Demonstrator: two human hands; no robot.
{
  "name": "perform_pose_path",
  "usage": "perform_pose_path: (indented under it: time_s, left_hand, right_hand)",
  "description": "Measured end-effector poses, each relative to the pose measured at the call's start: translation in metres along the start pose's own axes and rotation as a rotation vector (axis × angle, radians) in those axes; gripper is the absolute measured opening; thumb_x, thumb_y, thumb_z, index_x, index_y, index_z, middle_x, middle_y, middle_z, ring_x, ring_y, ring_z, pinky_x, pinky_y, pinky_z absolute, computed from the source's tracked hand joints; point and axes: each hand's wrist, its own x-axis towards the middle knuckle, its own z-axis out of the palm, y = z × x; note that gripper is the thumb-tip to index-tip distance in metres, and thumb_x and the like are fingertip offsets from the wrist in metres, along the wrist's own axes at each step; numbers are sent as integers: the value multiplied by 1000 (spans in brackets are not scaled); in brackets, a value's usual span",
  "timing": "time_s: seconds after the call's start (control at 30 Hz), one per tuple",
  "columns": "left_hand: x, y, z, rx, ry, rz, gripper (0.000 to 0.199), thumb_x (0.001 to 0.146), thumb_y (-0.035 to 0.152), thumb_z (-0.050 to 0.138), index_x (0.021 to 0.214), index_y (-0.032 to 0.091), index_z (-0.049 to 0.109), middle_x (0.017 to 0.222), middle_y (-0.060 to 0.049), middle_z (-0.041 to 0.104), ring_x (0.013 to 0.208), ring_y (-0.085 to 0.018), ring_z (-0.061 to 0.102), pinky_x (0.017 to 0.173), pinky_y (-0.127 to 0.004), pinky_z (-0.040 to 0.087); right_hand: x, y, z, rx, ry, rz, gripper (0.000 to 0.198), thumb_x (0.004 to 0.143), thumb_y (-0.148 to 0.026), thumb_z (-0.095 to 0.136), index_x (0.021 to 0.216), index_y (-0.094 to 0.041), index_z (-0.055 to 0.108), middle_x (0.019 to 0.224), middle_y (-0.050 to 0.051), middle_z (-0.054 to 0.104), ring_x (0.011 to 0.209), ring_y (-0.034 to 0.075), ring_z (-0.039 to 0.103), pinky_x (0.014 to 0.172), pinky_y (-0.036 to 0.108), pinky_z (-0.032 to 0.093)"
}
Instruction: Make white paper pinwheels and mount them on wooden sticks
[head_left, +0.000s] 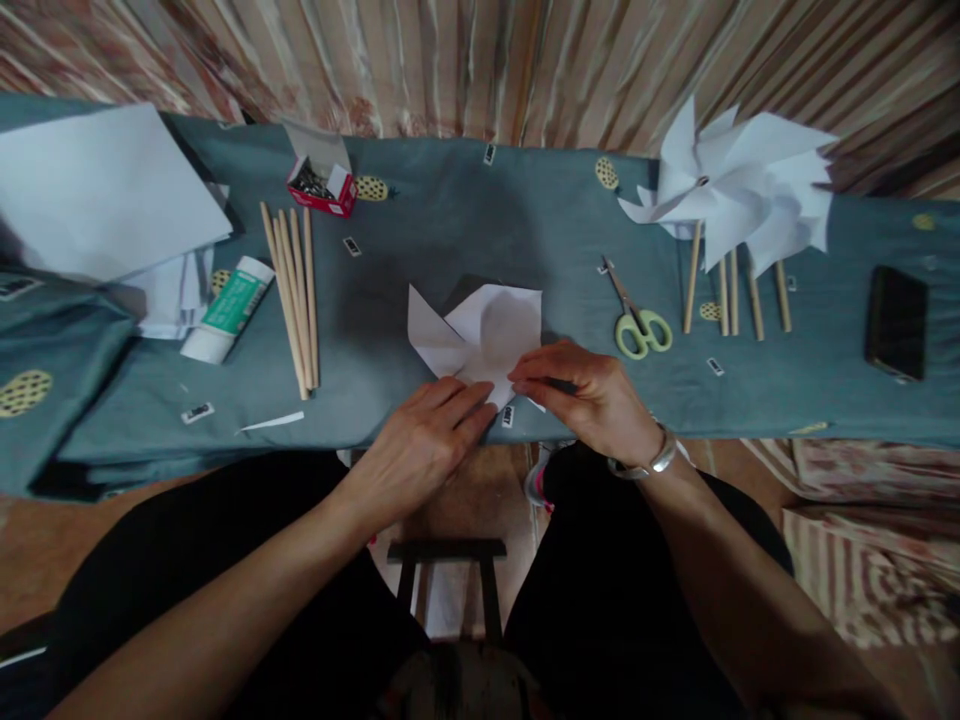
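While the left hand (pixel 424 430), fingers nearly straight, grip unclear, covers the near side of one folded paper (pixel 491 325) on the table (pixel 450 215), the right hand (pixel 592 395) pinches it between closed fingertips. Light, easily creased, it likely handles best by its folds. Five loose sticks (pixel 292 300) and one tube (pixel 230 310) lie nearby.

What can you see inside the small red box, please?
Inside the open red box is a pile of small, shiny metal pieces; whatever lies beneath the top ones is hidden.

White paper sheets (pixel 105 195) cut off left, folded white paper (pixel 506 325) partly behind left hand (pixel 426 435), silvery bits (pixel 310 182) in red cardboard box (pixel 319 203) indistinct
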Motion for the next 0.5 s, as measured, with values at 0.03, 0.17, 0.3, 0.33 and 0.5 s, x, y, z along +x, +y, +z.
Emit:
perform_pose_path:
  time_s: [0.03, 0.17, 0.3, 0.33, 0.5]
  left_hand:
    - [0, 0, -1, 0, 2, 1, 24, 91, 13, 56, 113, 8, 64, 121, -15, 66, 100, -26, 62, 85, -41, 58]
    - [0, 1, -5, 1, 20, 14, 19, 92, 11, 55, 107, 7, 66, 114, -13, 69, 98, -24, 63, 85, -38, 59]
    - [-2, 1, -7, 1, 18, 3, 18, 94, 12, 53, 105, 7, 66, 111, -12, 71, 98, -22, 65, 85, -35, 60]
    - [-2, 1, -8, -1, 16, -2, 19, 94, 12, 51, 105, 8, 66, 111, -12, 71, 98, -22, 65, 85, -35, 60]
    - [-5, 1, -11, -38, 17, -8, 19, 94, 11, 50, 106, 5, 65, 111, -14, 70, 101, -22, 65, 85, -34, 60]
  right_hand:
    - [2, 0, 1, -15, 2, 4, 8, 85, -18, 69, 86, -23, 75, 87, 1, 76, 86, 19, 68, 81, 34, 53]
    - [9, -1, 6, -57, 17, -22, 7, 87, -19, 67, 85, -22, 73, 85, 2, 74, 83, 19, 67, 82, 36, 51]
    - [16, 0, 13, -91, 27, -66, 12, 90, -17, 61, 89, -21, 73, 98, 5, 73, 95, 20, 66, 90, 39, 50]
    - [17, 1, 15, -98, 38, -64, 12, 89, -17, 62, 88, -21, 73, 103, 5, 72, 98, 21, 65, 91, 40, 50]
    - [22, 6, 26, -61, 117, -15, 8, 84, -18, 67, 85, -23, 73, 112, 5, 69, 108, 23, 62, 97, 44, 49]
